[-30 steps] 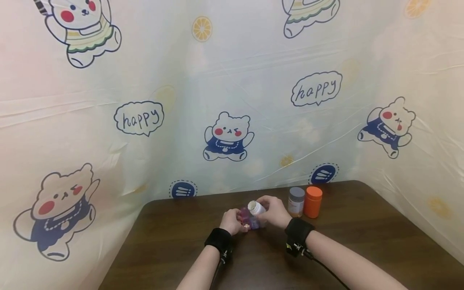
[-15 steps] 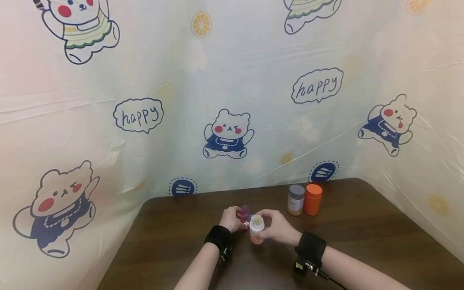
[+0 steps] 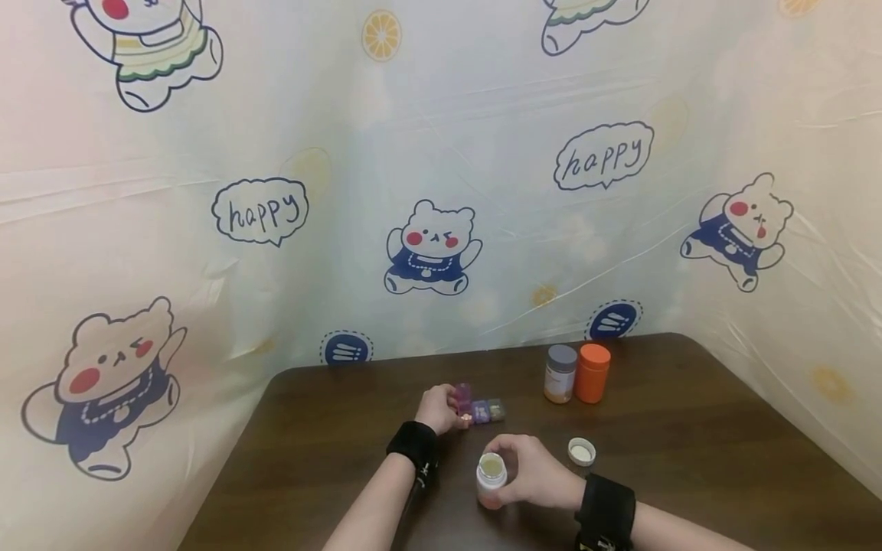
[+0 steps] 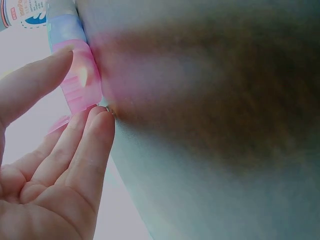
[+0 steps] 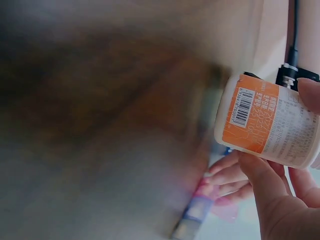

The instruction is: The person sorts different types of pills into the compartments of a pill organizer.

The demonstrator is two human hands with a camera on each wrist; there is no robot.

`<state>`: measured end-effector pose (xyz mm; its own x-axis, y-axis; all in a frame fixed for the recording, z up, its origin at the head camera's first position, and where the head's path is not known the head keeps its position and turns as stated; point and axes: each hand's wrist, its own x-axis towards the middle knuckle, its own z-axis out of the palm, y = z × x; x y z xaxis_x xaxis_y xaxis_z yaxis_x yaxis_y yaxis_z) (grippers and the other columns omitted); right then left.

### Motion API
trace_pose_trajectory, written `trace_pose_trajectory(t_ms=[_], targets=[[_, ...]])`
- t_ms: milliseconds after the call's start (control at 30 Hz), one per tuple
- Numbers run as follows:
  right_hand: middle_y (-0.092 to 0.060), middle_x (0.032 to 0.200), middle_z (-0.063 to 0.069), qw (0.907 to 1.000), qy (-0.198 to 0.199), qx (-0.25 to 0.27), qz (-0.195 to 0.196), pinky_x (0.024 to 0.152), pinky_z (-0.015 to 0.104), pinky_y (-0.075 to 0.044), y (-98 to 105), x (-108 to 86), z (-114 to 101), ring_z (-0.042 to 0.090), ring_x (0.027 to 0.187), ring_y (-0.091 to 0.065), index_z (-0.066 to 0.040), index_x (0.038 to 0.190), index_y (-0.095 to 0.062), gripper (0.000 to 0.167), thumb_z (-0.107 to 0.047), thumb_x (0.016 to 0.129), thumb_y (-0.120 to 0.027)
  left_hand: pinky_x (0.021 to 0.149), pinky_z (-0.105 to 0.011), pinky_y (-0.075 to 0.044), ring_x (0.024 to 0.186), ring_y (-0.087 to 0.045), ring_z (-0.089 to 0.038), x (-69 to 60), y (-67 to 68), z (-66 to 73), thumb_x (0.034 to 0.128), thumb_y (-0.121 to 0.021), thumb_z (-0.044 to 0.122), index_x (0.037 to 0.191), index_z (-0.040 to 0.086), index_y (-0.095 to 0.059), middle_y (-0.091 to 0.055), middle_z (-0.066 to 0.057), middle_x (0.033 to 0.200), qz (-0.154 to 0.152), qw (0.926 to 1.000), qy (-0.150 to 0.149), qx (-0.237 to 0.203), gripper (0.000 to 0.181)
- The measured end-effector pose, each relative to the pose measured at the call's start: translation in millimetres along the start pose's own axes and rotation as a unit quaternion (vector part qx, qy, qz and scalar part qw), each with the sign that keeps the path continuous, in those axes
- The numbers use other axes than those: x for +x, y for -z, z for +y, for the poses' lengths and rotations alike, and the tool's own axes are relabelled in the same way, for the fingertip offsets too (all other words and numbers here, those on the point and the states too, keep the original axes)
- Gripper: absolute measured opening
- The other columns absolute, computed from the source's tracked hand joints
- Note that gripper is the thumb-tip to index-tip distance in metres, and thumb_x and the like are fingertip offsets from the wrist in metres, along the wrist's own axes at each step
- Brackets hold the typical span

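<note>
My right hand [image 3: 534, 471] grips an uncapped white pill bottle [image 3: 491, 478], upright, on the near side of the pill organizer. In the right wrist view the bottle [image 5: 267, 120] shows an orange and white label with a barcode. My left hand [image 3: 438, 409] holds the pink end of a small pill organizer [image 3: 481, 412], which has pink, purple and greyish compartments. A pink lid [image 3: 462, 392] stands raised there. Through the pink wall of the organizer [image 4: 80, 75] a pale piece shows, between thumb and fingers. A white cap [image 3: 582, 451] lies on the table beyond my right wrist.
A grey-lidded bottle [image 3: 560, 373] and an orange bottle [image 3: 592, 373] stand side by side at the back right of the dark wooden table [image 3: 331, 428]. A patterned curtain [image 3: 441, 153] hangs behind the table. Black bands with a cable sit on both wrists.
My right hand has brought the bottle from tilted over the organizer to upright, nearer and lower in view. The white cap and more of the organizer have come into sight. My left hand stays there.
</note>
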<state>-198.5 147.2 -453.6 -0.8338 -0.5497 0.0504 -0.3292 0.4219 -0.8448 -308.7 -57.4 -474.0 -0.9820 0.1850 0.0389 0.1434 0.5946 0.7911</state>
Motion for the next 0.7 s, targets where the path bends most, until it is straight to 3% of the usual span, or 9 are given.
trace_pose_trajectory(t_ms=[267, 400, 567, 700], targets=[[-0.068, 0.111, 0.0, 0.9999, -0.002, 0.012, -0.005, 0.088, 0.027, -0.051, -1, -3.7, 9, 0.01, 0.102, -0.062, -0.012, 0.116, -0.063, 0.047, -0.025, 0.078, -0.087, 0.082, -0.043, -0.059, 0.092, -0.068, -0.027, -2.4, 5.7, 0.1, 0.0676, -0.088, -0.006, 0.121, -0.006, -0.061, -0.072, -0.018, 0.102, -0.009, 0.9997, 0.007, -0.02, 0.06], [-0.069, 0.117, 0.0, 0.9999, 0.014, -0.001, -0.004, 0.092, 0.026, -0.051, 0, -7.2, 13, 0.008, 0.108, -0.062, -0.008, 0.124, -0.062, 0.056, -0.029, 0.078, -0.087, 0.084, -0.044, -0.059, 0.096, -0.069, -0.03, -7.5, 12.6, -3.7, 0.0698, -0.087, -0.004, 0.123, -0.006, -0.062, -0.072, -0.02, 0.106, -0.007, 0.9999, 0.011, 0.004, 0.059], [-0.069, 0.125, 0.006, 0.9991, 0.02, -0.031, 0.02, 0.095, 0.028, -0.052, 12, -20.2, 16, 0.016, 0.114, -0.065, -0.004, 0.132, -0.059, 0.068, -0.031, 0.076, -0.088, 0.082, -0.046, -0.058, 0.096, -0.069, -0.033, -30.0, 30.3, -1.8, 0.0759, -0.084, 0.001, 0.123, -0.007, -0.063, -0.072, -0.022, 0.107, -0.001, 0.9989, 0.027, 0.039, 0.052], [-0.068, 0.127, 0.011, 0.9912, 0.009, -0.109, 0.075, 0.097, 0.04, -0.054, 30, -32.3, 21, 0.03, 0.116, -0.064, -0.003, 0.129, -0.06, 0.07, -0.028, 0.071, -0.091, 0.082, -0.045, -0.058, 0.097, -0.069, -0.035, -56.8, 41.3, 2.3, 0.0789, -0.082, 0.006, 0.121, -0.007, -0.063, -0.072, -0.022, 0.109, -0.021, 0.9985, -0.023, 0.045, 0.048]])
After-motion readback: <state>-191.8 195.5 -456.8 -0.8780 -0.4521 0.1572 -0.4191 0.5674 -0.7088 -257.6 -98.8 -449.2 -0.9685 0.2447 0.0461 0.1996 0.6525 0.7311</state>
